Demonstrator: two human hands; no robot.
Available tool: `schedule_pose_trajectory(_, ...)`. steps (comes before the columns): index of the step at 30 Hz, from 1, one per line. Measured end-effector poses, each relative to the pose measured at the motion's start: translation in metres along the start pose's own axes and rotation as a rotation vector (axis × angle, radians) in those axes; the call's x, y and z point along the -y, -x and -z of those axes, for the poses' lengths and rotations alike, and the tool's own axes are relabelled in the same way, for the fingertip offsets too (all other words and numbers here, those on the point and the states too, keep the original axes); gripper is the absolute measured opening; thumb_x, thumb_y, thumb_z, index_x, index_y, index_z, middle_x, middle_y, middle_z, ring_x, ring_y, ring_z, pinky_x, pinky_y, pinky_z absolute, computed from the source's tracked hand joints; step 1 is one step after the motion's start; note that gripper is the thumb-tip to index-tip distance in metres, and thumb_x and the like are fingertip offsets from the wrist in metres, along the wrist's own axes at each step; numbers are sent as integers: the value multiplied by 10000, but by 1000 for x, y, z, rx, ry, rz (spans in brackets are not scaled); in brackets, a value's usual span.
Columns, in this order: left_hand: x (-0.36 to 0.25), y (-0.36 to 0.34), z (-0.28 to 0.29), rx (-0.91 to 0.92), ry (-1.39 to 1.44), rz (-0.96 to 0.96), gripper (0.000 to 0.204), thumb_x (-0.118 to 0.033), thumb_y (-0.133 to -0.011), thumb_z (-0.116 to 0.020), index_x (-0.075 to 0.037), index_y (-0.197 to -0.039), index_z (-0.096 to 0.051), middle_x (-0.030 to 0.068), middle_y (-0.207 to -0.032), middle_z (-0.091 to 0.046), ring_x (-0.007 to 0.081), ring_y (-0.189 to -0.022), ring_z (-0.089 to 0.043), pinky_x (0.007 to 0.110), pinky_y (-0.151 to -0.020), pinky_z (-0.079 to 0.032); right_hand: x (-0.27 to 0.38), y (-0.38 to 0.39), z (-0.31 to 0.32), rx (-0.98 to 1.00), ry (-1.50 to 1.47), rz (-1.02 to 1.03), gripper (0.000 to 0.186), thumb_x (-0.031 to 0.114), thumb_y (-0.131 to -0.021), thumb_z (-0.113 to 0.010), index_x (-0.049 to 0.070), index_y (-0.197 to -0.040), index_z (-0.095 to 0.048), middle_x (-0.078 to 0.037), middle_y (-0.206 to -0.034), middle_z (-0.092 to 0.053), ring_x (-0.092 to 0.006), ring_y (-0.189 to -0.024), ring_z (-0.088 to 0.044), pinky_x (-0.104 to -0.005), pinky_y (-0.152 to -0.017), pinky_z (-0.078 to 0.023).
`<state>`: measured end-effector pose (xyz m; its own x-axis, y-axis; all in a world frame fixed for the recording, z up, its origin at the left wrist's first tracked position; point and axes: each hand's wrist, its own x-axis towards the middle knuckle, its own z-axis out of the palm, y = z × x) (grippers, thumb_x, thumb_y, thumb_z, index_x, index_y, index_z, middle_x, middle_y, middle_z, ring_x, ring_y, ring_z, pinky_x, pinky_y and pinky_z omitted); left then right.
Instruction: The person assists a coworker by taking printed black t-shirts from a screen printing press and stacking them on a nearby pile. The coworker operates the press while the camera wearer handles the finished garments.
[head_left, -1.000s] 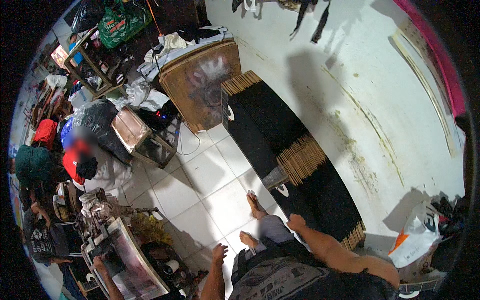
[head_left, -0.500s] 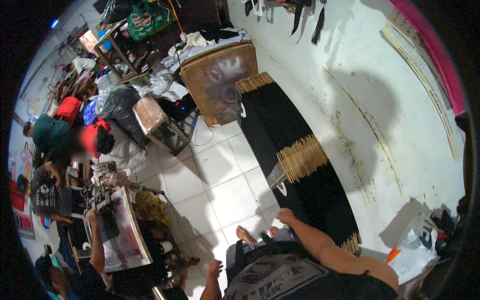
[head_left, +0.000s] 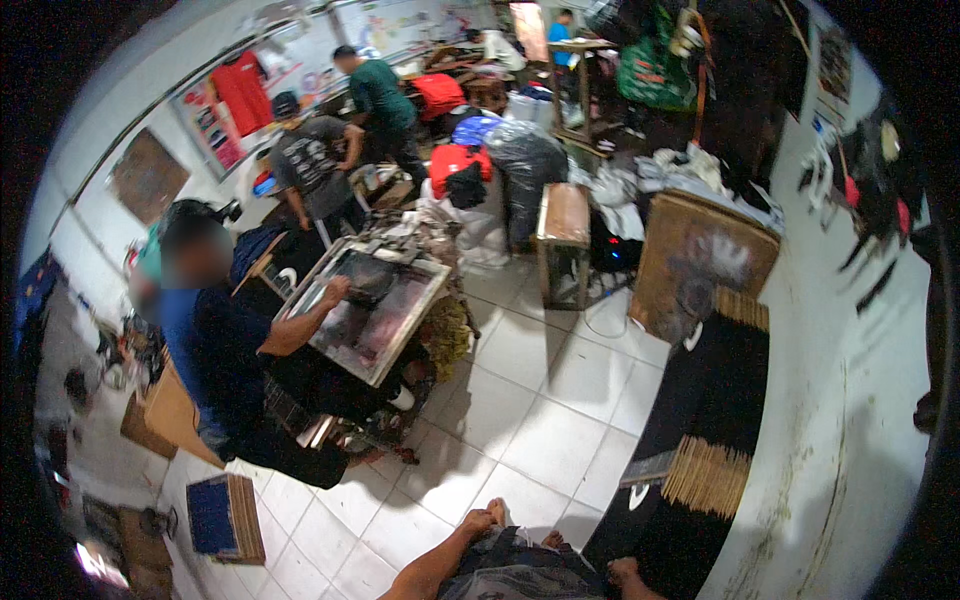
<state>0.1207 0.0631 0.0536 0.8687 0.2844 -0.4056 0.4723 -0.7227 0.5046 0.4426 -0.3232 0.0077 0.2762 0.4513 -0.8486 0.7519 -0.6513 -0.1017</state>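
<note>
My left hand (head_left: 476,523) hangs at the bottom centre over my dark apron, fingers curled; whether they hold anything is unclear. My right hand (head_left: 622,572) is loosely closed, with nothing visible in it, beside a long row of stacked black boards (head_left: 728,390) with ridged brown edges, which runs along the right wall. My bare feet show beneath my hands on white floor tiles (head_left: 540,430).
A co-worker in blue (head_left: 210,340) works at a screen-printing frame (head_left: 355,330) on my left, others behind. Bundled bags (head_left: 525,170), a wooden stand (head_left: 565,240) and leaning panels (head_left: 700,260) line the back. A stack of boards (head_left: 225,520) sits on the floor at lower left.
The view has lifted and turned left, showing more of the co-workers and room. My left hand has come inward, its fingers more curled; my right hand sits lower in view.
</note>
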Motion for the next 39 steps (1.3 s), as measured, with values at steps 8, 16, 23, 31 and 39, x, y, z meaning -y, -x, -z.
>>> schedule_pose_trajectory(8,-4,2,-6,33,461,520,282,-345,-741,-573,-89,-817,-665,72,-743,-611,192,-652,-547,328,-601,-449,38,-48,22,-314,132,118,359,522,-781,-517,202,-762,-678,-54,-693,-627,-224,-713,-634,-384,-545,-482)
schedule_pose_trajectory(16,22,23,-14,-86,728,515,376,-401,-752,-569,-45,-824,-663,94,-740,-615,181,-641,-552,322,-586,-451,102,-60,123,-350,-778,143,225,244,-775,-549,28,-793,-606,-96,-655,-601,-228,-628,-615,-398,-525,-497)
schedule_pose_trajectory(23,48,45,-34,167,165,506,240,-236,-729,-564,-159,-935,-661,56,-955,-640,227,-844,-623,342,-715,-502,129,-70,132,-328,-1169,65,323,278,-818,-484,-28,-898,-549,-190,-748,-609,-322,-664,-620,-479,-579,-513)
schedule_pose_trajectory(31,71,45,-60,-75,436,484,243,-191,-680,-589,-133,-905,-662,76,-814,-634,242,-764,-626,356,-623,-507,118,-66,80,-254,278,298,302,399,-750,-502,153,-788,-673,-53,-789,-660,-264,-715,-641,-387,-606,-500)
schedule_pose_trajectory(39,53,35,-34,-17,542,673,198,-189,-672,-601,-108,-843,-656,93,-791,-629,246,-733,-626,355,-612,-510,95,-86,56,-320,249,319,263,368,-722,-534,149,-681,-673,-59,-690,-652,-253,-609,-638,-383,-512,-496)
